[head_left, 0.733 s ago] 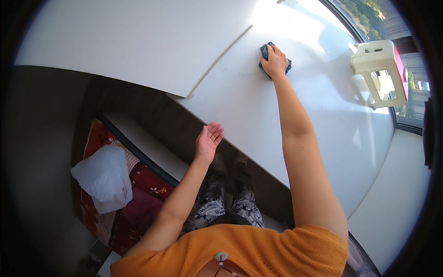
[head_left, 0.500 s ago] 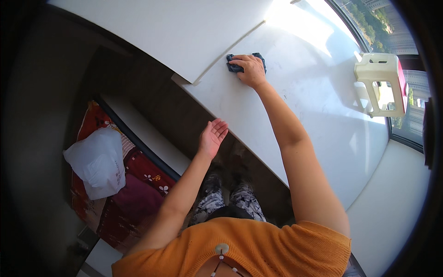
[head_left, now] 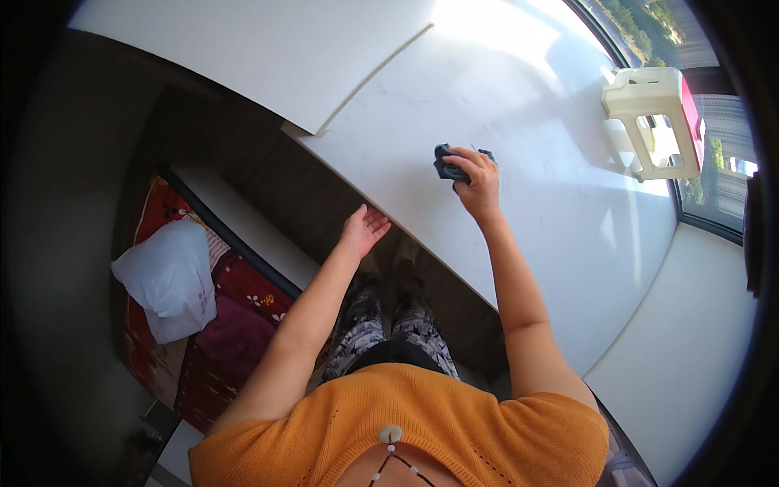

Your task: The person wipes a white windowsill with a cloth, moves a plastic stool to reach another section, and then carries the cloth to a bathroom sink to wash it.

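Observation:
My right hand (head_left: 480, 183) grips a crumpled dark blue cloth (head_left: 448, 168) over the middle of a white, faintly marbled surface (head_left: 406, 183). Parts of the cloth stick out on both sides of the fingers. Whether it touches the surface or is slightly lifted, I cannot tell. My left hand (head_left: 365, 231) holds nothing; its palm is turned up and its fingers are stretched out, close to the surface's near edge.
A cream plastic stool with a pink top (head_left: 656, 122) lies on its side by the window (head_left: 718, 158). A raised white panel (head_left: 268, 49) borders the surface at upper left. Lower left, a white plastic bag (head_left: 170, 280) rests on red patterned fabric (head_left: 243, 288).
My right hand has drawn the cloth back toward me and to the right, away from the panel's edge. The left hand stays nearly in place, still open.

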